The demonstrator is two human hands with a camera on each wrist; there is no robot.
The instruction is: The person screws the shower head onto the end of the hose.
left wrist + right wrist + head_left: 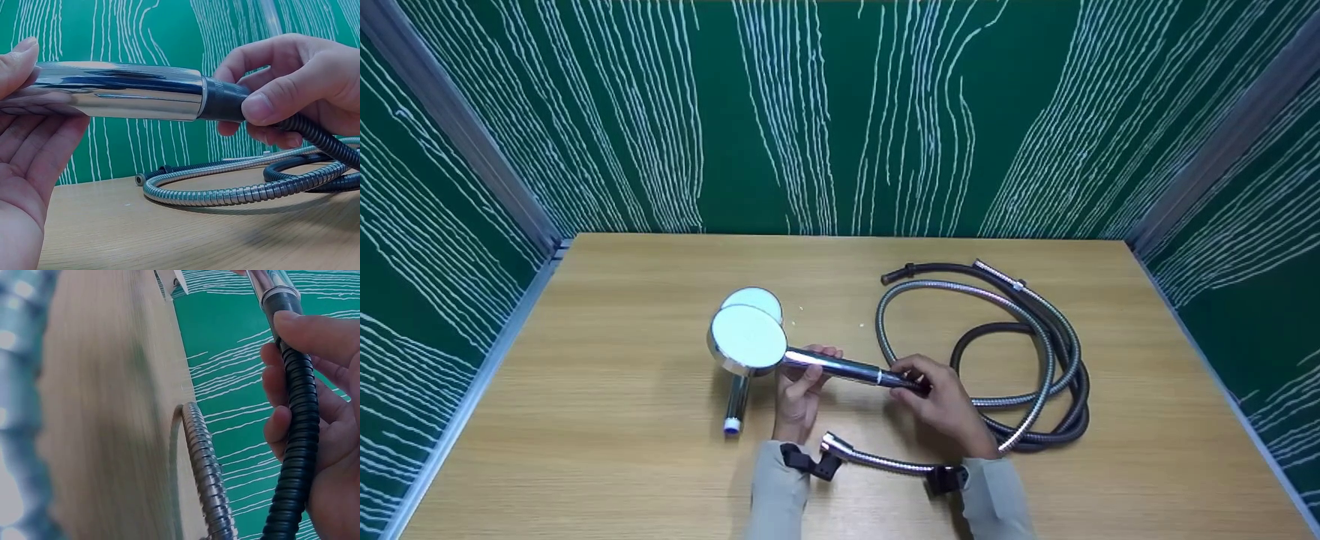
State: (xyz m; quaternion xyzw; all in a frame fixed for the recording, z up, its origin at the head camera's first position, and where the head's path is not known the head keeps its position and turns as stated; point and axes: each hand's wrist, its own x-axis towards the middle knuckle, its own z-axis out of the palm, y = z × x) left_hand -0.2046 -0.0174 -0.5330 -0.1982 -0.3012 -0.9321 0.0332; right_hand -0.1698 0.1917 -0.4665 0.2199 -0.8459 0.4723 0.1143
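A chrome handheld shower head (748, 337) with a round pale face is raised over the table. My left hand (799, 401) holds its handle (135, 93) from below, thumb on the near side. At the handle's end, my right hand (941, 401) pinches the black connector (225, 100) of a black ribbed hose (301, 399) between thumb and fingers. The connector meets the handle's rim in line with it. From there the hose runs back under my right palm. Behind the raised head lies a second shower head (737, 401), partly hidden, its handle toward me.
A silver metal hose (919, 285) lies coiled on the right with the rest of the black hose. Its chrome end (836, 444) lies near my wrists. Green walls with white streaks (840, 120) stand around the wooden table (622, 337).
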